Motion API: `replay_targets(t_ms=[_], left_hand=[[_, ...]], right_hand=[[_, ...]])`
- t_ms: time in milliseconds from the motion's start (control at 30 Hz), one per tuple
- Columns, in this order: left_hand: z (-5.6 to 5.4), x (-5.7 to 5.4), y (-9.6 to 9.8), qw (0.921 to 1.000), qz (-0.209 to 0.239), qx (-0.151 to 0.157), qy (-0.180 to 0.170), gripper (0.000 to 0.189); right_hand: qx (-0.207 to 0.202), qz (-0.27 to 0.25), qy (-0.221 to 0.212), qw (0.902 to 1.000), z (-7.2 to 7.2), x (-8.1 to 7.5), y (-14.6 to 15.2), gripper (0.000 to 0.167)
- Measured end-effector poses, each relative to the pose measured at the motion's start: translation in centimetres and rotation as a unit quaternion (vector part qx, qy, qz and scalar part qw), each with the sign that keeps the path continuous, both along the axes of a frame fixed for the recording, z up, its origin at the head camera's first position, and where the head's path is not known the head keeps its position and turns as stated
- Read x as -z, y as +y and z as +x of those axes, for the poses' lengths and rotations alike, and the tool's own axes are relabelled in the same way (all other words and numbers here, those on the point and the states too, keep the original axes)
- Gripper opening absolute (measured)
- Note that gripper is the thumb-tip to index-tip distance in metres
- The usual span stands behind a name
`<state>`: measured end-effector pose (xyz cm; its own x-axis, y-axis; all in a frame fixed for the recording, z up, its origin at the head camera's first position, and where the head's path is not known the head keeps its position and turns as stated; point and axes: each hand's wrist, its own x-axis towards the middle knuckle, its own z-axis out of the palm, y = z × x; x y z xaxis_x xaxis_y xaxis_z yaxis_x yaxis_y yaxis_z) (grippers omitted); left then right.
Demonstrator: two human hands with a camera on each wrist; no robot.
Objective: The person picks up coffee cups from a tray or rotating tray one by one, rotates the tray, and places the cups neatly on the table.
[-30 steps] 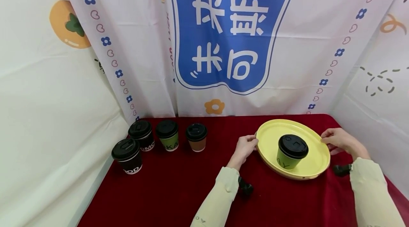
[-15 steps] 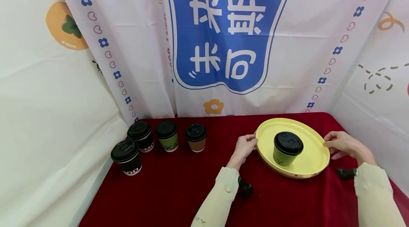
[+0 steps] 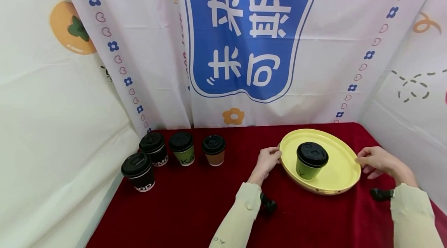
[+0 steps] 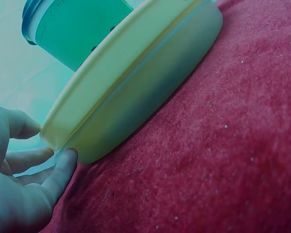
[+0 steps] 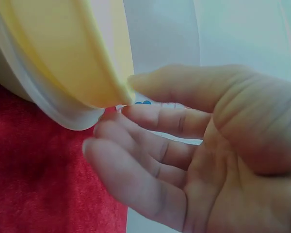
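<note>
A round yellow turntable (image 3: 340, 162) stands on the red cloth at the right. On it, left of its middle, is an upright green paper cup (image 3: 309, 168) with a black lid. My left hand (image 3: 267, 161) holds the turntable's left edge; in the left wrist view its thumb is at the upper rim and its other fingertips (image 4: 68, 155) touch lower down. At the right edge my right hand (image 3: 381, 162) pinches the upper rim between thumb and index finger. The right wrist view shows its other fingers (image 5: 121, 165) loosely bent below the rim.
Several lidded paper cups stand at the left: a front black cup (image 3: 141, 181), a rear black cup (image 3: 160, 157), a green cup (image 3: 186, 156) and a brown cup (image 3: 215, 158). White printed curtains (image 3: 164, 65) enclose the back and sides of the red-covered table (image 3: 195, 209).
The turntable's top has turned clockwise, carrying the green cup left and slightly back. My right hand has moved right and nearer along with the rim. My left hand has stayed at the left edge.
</note>
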<state>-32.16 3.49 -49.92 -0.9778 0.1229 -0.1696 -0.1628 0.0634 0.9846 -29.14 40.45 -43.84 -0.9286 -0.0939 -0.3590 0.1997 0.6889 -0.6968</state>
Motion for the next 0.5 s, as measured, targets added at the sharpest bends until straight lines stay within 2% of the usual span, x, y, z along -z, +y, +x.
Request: replay_targets(t_ms=[167, 333, 500], left_hand=[[-0.1, 0.2, 0.2, 1.0000, 0.001, 0.001, -0.001, 0.035], [-0.2, 0.4, 0.1, 1.0000, 0.005, 0.000, 0.004, 0.033], [-0.1, 0.5, -0.1, 0.9999, 0.012, 0.000, 0.004, 0.033]], right_hand=[[0.005, 0.008, 0.016, 0.9998, -0.7, -0.9, 0.1, 0.045], [0.003, 0.009, 0.033, 0.9994, -2.5, -1.6, 0.1, 0.048], [0.005, 0.025, 0.037, 0.9990, -4.3, -1.4, -0.1, 0.046]])
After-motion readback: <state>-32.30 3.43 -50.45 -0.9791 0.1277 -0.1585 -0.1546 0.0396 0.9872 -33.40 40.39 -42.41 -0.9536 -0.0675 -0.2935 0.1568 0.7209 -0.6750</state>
